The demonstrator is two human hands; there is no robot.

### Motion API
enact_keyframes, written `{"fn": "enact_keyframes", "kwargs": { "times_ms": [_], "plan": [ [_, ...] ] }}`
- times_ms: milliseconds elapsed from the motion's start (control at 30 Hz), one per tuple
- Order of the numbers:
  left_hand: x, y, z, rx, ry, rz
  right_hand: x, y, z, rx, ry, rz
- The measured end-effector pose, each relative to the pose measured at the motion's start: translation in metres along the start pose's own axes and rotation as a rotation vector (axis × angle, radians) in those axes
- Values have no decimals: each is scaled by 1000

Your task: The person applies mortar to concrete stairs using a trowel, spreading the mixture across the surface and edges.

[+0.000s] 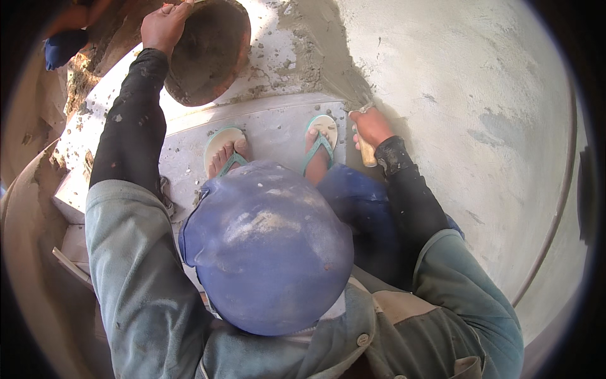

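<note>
Left hand [163, 25]: raised to upper left, fingers curled over the rim of a round mortar pan [211, 50], gripping it. Pan tilted, inside coated with grey mortar, resting on a pale board [271, 129] speckled with mortar crumbs.

Right hand [371, 126]: closed around the wooden handle [366, 151] of a trowel, knuckles up. Trowel blade mostly hidden behind the hand; only a small grey edge [363, 108] visible at the wall. Hand set at the lower edge of a patch of wet mortar [322, 57], darker and rougher than its surroundings, touching it.

Plastered wall [467, 107]: broad, pale grey, smooth, curving along the right side; darker damp blotches scattered over it. Thin curved line running down its right rim.

Blue cap [268, 246]: centre of view, dusty, worn on the head, hiding much of the board below.

Feet: two, in pale green flip-flops, left one [224, 148] and right one [320, 142], standing on the board, toes toward the wall, just beside the right hand.

Sleeves: dark inner sleeves [129, 126] spattered with mortar, under grey-green jacket sleeves [136, 265]. Blue trouser leg [363, 208] between cap and right forearm.

Far upper left: blue object [63, 47], partly out of view, kind not discernible. Brown earth [82, 82] beside it.
</note>
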State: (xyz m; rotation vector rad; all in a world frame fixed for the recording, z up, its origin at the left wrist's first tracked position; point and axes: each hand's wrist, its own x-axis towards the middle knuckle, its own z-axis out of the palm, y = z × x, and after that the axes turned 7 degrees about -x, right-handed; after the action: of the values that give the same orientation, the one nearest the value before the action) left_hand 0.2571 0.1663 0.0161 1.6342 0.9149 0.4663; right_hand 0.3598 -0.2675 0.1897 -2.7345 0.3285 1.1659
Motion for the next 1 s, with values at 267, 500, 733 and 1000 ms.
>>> {"fn": "enact_keyframes", "kwargs": {
  "times_ms": [267, 500, 733, 1000],
  "plan": [
    [-1, -8, -2, 7, 27, 3, -16, 9, 11, -19, 106, 38],
    [-6, 5, 3, 38, -3, 27, -23, 47, 22, -308, 443, -228],
    [-3, 4, -2, 34, -3, -77, -49, 18, 13, 65, 93, 56],
    [-3, 4, 0, 16, 5, -72, -42, 26, 25, -85, 43, -11]
  ]
}}
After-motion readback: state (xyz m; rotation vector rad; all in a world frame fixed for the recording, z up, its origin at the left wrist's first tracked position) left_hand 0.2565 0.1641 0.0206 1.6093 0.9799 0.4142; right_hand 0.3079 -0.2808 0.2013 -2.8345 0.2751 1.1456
